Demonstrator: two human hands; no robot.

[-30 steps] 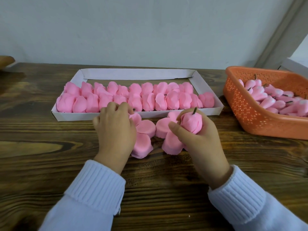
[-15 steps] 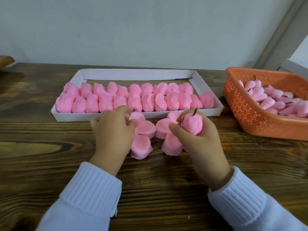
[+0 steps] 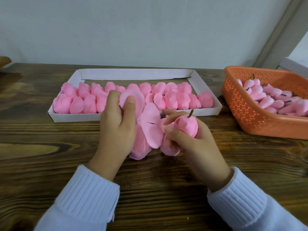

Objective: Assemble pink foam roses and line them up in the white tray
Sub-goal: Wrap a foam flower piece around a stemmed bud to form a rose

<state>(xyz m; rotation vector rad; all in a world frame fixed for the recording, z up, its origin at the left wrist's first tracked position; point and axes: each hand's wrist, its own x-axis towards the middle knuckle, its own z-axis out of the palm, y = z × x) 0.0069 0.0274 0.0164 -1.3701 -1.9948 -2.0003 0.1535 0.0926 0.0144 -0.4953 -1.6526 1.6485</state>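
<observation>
Rosebud [image 3: 187, 125] gripped in right hand [image 3: 195, 142], stem upward.

Pinched petal sheet [image 3: 150, 129] beside gripped rosebud [image 3: 187, 125]

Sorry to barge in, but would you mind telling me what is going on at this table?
A person is assembling pink foam roses at a wooden table. Their left hand pinches a flat petal piece by one lobe, while the right hand holds a rose bud with its short stem pointing up. Behind the hands, the white tray holds two rows of finished roses, and its far strip is unfilled. An orange basket on the right holds more buds.
</observation>
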